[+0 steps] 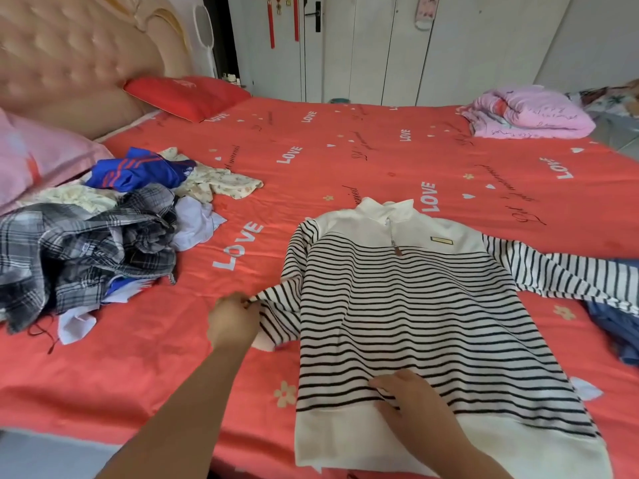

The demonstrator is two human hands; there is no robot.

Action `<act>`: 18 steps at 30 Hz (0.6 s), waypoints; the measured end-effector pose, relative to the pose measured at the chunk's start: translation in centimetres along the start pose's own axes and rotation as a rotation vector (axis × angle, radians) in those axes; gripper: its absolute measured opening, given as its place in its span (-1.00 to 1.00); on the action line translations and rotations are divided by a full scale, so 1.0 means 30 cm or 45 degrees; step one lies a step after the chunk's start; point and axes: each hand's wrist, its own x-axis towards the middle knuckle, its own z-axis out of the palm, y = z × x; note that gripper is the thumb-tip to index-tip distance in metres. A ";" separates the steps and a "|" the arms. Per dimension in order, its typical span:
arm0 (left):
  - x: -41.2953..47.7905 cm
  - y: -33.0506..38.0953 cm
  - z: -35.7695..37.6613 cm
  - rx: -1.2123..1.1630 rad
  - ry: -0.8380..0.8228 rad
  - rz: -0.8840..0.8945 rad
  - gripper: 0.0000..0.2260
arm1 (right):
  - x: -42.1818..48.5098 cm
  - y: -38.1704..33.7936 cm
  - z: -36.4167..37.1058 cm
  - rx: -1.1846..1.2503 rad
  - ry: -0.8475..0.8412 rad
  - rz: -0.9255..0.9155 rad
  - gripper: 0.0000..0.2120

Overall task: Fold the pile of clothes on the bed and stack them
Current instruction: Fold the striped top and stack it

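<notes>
We're in a home bedroom: big bed (345,160) with tufted headboard (69,63), red pillow (186,95), white wardrobe doors (449,46), folded pink quilt (529,112).

Left hand (233,321): bare, lower centre-left of the frame.
Left forearm (179,409): bare, unsleeved down to the bottom edge.
Right hand (411,395): bare, lower centre.
Right forearm (460,458): bare, unsleeved down to the bottom edge.

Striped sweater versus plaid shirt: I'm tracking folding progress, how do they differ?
The striped sweater lies spread flat, front up; the plaid shirt sits crumpled in the pile. The left hand pinches the sweater's sleeve and the right hand rests on it; nothing touches the plaid shirt. Both lie on the bed.
</notes>
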 end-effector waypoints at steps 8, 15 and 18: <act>0.161 -0.007 -0.266 -0.195 0.166 -0.034 -0.62 | 0.074 -0.077 0.068 0.085 0.037 -0.067 -0.68; 0.115 -0.242 -0.162 -0.094 -0.178 -0.291 -0.01 | 0.098 -0.077 0.107 0.029 0.040 -0.078 -0.68; 0.099 -0.300 -0.149 0.152 -0.276 -0.198 -0.14 | 0.107 -0.083 0.136 -0.026 0.125 -0.146 -0.66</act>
